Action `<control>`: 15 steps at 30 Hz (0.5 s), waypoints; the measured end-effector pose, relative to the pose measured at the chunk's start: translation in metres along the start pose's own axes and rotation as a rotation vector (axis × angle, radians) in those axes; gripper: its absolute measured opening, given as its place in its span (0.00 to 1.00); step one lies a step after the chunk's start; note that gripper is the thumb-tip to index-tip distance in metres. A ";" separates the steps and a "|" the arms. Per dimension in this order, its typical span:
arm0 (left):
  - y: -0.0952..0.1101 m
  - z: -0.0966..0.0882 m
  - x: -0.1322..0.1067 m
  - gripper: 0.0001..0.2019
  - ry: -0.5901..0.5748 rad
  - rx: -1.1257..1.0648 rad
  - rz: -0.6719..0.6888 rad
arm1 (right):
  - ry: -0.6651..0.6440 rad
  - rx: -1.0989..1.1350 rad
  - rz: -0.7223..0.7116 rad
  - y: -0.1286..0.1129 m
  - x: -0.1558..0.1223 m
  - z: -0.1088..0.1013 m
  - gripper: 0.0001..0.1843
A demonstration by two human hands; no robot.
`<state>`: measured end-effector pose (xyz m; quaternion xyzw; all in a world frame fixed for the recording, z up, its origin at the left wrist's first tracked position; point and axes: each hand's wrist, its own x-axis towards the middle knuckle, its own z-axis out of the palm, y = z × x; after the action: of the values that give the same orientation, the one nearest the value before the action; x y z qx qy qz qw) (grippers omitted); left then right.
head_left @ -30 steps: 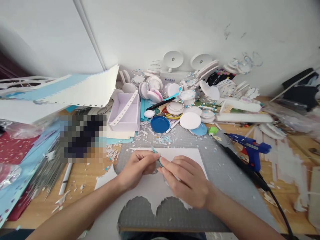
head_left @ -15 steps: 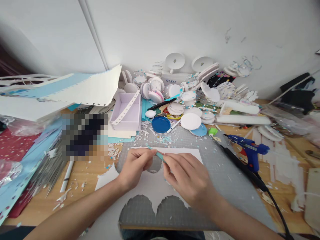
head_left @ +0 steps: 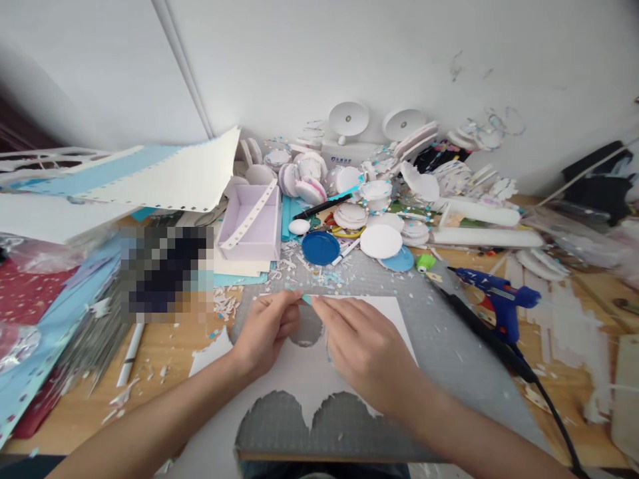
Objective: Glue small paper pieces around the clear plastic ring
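Plainly, the teal strip (head_left: pixel 306 299) was a thin, light sliver, probably bendy and easy to crease, so best pinched by its ends with the fingertips. It sat at the far edge of the white sheet (head_left: pixel 389 313), just beyond a round hole (head_left: pixel 305 330), between both sets of fingertips. The left hand (head_left: pixel 267 329) had thumb and forefinger closed on it. The right hand (head_left: pixel 362 349) lay palm down, fingers stretched to it; whether it gripped could not be told. The sheet rested on a cutting mat (head_left: pixel 449 352) on the counter (head_left: pixel 164 352).
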<state>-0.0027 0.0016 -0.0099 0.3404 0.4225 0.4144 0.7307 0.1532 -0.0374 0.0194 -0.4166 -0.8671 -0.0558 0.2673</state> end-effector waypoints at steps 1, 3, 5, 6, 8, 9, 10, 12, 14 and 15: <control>0.001 -0.001 0.001 0.20 0.003 -0.003 0.006 | -0.019 0.068 0.025 0.003 -0.001 -0.003 0.19; 0.002 -0.002 0.003 0.17 0.010 0.002 0.023 | -0.004 0.167 0.085 0.010 -0.007 -0.014 0.20; 0.003 -0.003 0.004 0.14 0.017 0.026 0.039 | 0.074 0.146 0.185 0.021 -0.020 -0.028 0.17; 0.003 -0.004 0.004 0.13 0.019 0.042 0.047 | 0.113 0.087 0.269 0.028 -0.029 -0.036 0.14; 0.002 -0.003 0.003 0.13 0.014 0.079 0.060 | 0.104 -0.071 0.536 0.045 -0.054 -0.053 0.09; 0.002 -0.003 0.002 0.14 0.007 0.099 0.064 | 0.050 -0.121 0.705 0.056 -0.069 -0.062 0.10; 0.002 -0.002 0.001 0.14 0.000 0.119 0.067 | -0.054 -0.122 0.875 0.067 -0.086 -0.070 0.12; 0.002 -0.002 0.001 0.14 -0.017 0.158 0.075 | -0.217 -0.031 1.101 0.091 -0.121 -0.083 0.16; 0.001 -0.002 0.002 0.15 -0.033 0.193 0.082 | -0.180 -0.084 1.229 0.116 -0.153 -0.090 0.16; 0.001 -0.002 0.003 0.15 -0.043 0.208 0.083 | -0.090 -0.186 1.235 0.127 -0.165 -0.091 0.15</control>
<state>-0.0038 0.0046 -0.0108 0.4403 0.4331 0.3909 0.6825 0.3712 -0.0988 -0.0035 -0.8644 -0.4681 0.0513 0.1761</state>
